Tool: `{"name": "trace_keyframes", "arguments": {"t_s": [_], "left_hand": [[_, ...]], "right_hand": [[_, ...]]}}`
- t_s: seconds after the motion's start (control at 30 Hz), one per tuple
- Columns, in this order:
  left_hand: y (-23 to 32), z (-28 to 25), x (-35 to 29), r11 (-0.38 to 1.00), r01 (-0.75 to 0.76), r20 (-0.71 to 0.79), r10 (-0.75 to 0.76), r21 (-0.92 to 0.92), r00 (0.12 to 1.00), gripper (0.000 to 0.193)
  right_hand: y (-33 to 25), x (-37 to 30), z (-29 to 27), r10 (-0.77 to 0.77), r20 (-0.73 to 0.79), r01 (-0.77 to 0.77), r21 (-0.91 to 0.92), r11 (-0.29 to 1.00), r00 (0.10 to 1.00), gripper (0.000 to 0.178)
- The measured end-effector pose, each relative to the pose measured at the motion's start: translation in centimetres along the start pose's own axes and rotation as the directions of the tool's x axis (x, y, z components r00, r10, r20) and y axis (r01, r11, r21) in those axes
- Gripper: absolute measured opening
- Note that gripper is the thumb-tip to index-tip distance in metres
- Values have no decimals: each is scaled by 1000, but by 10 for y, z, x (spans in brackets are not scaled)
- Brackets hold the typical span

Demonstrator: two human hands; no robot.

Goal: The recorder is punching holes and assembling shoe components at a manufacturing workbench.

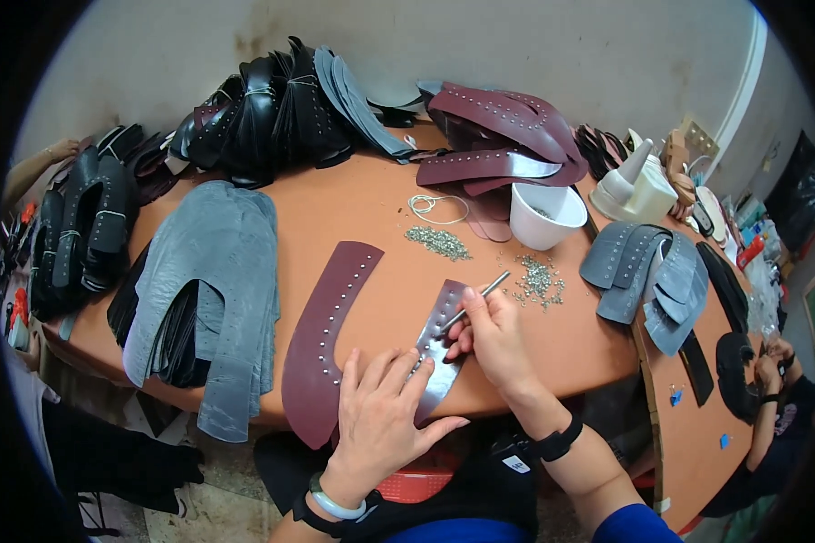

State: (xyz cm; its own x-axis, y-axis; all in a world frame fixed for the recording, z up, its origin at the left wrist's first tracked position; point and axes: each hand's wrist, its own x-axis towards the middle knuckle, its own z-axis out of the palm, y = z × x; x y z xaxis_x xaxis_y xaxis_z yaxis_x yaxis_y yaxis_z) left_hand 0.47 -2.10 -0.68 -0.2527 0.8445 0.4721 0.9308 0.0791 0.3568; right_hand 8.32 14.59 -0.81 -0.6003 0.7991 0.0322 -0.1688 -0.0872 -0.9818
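A maroon leather shoe-upper piece (321,339) with rows of silver studs lies at the table's front edge. Its right strip (439,376) shines under the light; my left hand hides whether the two strips join. Palm down, my left hand (378,412) spreads over the leather, its fingertips on the right strip and the thumb stretched out. My right hand (493,339) is closed around a thin metal rod (494,284), held slanted over that strip's studs; its lower tip is hard to make out. Loose metal studs (541,282) lie just beyond my right hand.
More small metal pieces (436,242) and a white cup (548,220) sit farther back. Grey leather pieces (210,226) are stacked left, studded grey ones (647,276) right, maroon ones (507,118) behind. A white glue bottle (638,190) stands back right. Other people's hands (771,366) show at both sides.
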Motion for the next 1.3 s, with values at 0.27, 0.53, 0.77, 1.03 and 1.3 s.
{"name": "trace_keyframes", "arguments": {"t_s": [0.27, 0.53, 0.77, 1.03, 1.3], "left_hand": [[0, 2, -1, 1000, -12, -26, 13, 26, 1000, 73], [-2, 4, -2, 999, -14, -36, 15, 36, 999, 72], [-2, 5, -2, 999, -17, -32, 19, 46, 999, 72], [-2, 6, -3, 999, -16, -31, 17, 45, 999, 72], [-4, 7, -5, 998, -19, -38, 21, 56, 999, 72]], "right_hand": [[3, 2, 1, -18, 101, 35, -170, 985, 995, 29], [1, 2, 3, -16, 109, 42, -242, 969, 994, 31], [1, 3, 3, 10, 90, 7, -191, 982, 996, 29], [1, 4, 3, -5, 79, 23, -235, 972, 997, 29], [2, -1, 4, -48, 57, 61, -249, 967, 997, 30]]}}
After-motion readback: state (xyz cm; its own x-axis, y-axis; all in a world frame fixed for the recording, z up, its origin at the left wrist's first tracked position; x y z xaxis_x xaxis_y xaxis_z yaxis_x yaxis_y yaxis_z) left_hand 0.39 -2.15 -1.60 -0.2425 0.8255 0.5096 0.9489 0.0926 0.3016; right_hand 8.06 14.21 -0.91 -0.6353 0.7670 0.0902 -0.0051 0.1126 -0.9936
